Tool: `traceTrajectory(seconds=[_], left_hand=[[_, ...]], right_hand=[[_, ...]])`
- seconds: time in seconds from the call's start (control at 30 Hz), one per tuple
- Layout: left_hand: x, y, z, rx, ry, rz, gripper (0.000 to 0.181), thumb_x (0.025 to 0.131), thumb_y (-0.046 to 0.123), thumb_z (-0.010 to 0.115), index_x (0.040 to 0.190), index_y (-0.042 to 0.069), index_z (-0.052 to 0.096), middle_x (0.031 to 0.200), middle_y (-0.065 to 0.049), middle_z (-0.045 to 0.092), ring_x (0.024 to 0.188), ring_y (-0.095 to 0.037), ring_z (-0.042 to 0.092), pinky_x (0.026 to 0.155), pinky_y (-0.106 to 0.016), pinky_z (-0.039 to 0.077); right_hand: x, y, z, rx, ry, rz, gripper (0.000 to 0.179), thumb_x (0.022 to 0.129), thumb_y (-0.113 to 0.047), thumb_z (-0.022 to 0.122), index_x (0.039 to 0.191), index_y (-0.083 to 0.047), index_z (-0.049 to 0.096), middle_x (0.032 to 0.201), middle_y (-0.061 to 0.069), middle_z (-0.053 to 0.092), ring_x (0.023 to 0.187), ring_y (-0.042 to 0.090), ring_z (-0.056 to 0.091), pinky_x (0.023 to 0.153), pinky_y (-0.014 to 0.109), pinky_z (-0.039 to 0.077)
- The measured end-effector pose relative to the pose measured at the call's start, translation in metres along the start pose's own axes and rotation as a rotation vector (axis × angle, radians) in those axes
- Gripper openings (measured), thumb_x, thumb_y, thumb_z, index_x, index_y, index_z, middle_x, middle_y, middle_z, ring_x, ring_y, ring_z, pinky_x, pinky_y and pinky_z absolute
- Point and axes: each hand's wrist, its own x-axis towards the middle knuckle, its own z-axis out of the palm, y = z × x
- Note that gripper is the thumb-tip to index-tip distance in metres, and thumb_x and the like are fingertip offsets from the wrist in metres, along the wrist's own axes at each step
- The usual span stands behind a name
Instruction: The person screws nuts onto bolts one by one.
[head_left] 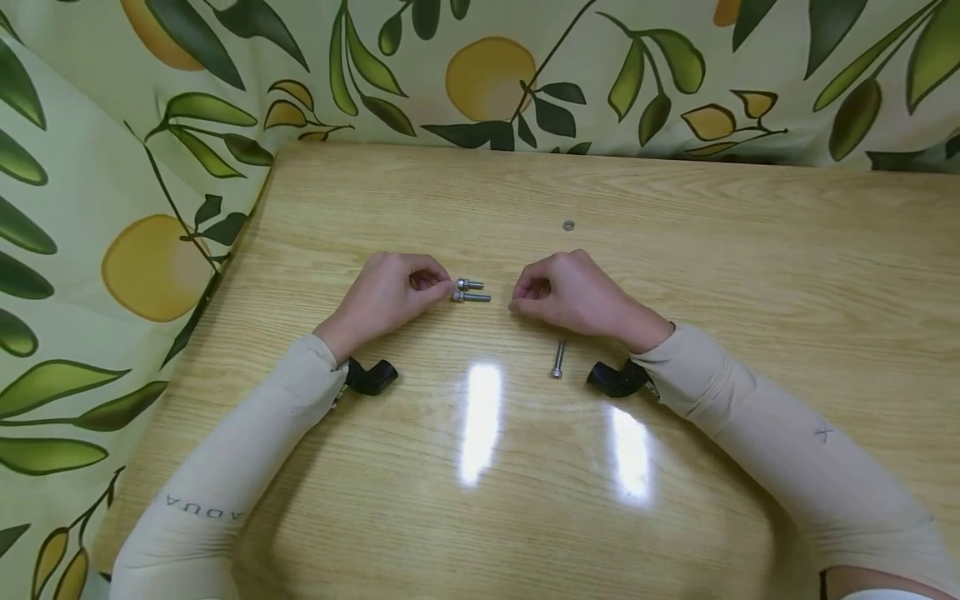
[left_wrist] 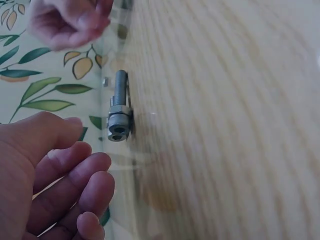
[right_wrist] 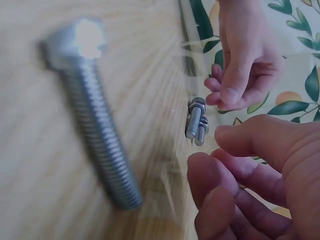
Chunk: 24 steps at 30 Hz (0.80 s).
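Two socket-head bolts, a shorter one (head_left: pixel 472 285) and a longer one (head_left: pixel 476 297), lie side by side on the wooden table (head_left: pixel 420 517), each with a nut threaded up by its head. My left hand (head_left: pixel 393 292) is beside their heads, its fingers loosely bent and holding nothing; the left wrist view shows a gap between the fingertips and the longer bolt (left_wrist: pixel 120 92). To the right of the threaded ends, my right hand (head_left: pixel 573 292) hovers with loosely curled, bare fingers. A third bolt (head_left: pixel 558 358) without a nut lies nearer than the right hand, large in the right wrist view.
A loose nut (head_left: pixel 568 225) lies toward the back of the table, beyond the right hand. Black curved wrist mounts (head_left: pixel 372 377) show under both sleeves. A cloth printed with leaves and fruit (head_left: pixel 345 75) hangs along the back and left table edges.
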Motion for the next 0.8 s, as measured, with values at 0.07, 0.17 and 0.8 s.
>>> traceTrajectory(seconds=[0.07, 0.17, 0.8], left_hand=[[0.001, 0.002, -0.002, 0.021, 0.005, 0.005, 0.019, 0.091, 0.033, 0.068, 0.093, 0.016, 0.076, 0.083, 0.002, 0.074, 0.073, -0.01, 0.064, 0.068, -0.025, 0.052], [0.003, 0.004, -0.005, 0.067, 0.015, 0.031, 0.021, 0.092, 0.033, 0.066, 0.094, 0.015, 0.076, 0.082, 0.001, 0.074, 0.072, -0.011, 0.063, 0.067, -0.025, 0.051], [0.071, 0.052, -0.014, 0.251, -0.077, 0.103, 0.026, 0.097, 0.033, 0.057, 0.097, 0.012, 0.073, 0.091, -0.002, 0.073, 0.079, -0.015, 0.062, 0.074, -0.029, 0.049]], right_hand=[[-0.008, 0.002, -0.001, -0.004, -0.015, -0.011, 0.008, 0.086, -0.025, 0.073, 0.079, -0.022, 0.073, 0.073, -0.006, 0.071, 0.068, 0.006, 0.062, 0.067, 0.024, 0.05], [-0.022, 0.003, -0.002, 0.008, -0.049, -0.026, 0.009, 0.086, -0.025, 0.073, 0.078, -0.022, 0.072, 0.072, -0.007, 0.07, 0.066, 0.006, 0.061, 0.063, 0.023, 0.05], [-0.067, 0.011, 0.008, 0.02, -0.181, -0.198, 0.006, 0.086, -0.025, 0.074, 0.08, -0.025, 0.071, 0.067, -0.014, 0.065, 0.061, -0.004, 0.056, 0.059, 0.016, 0.049]])
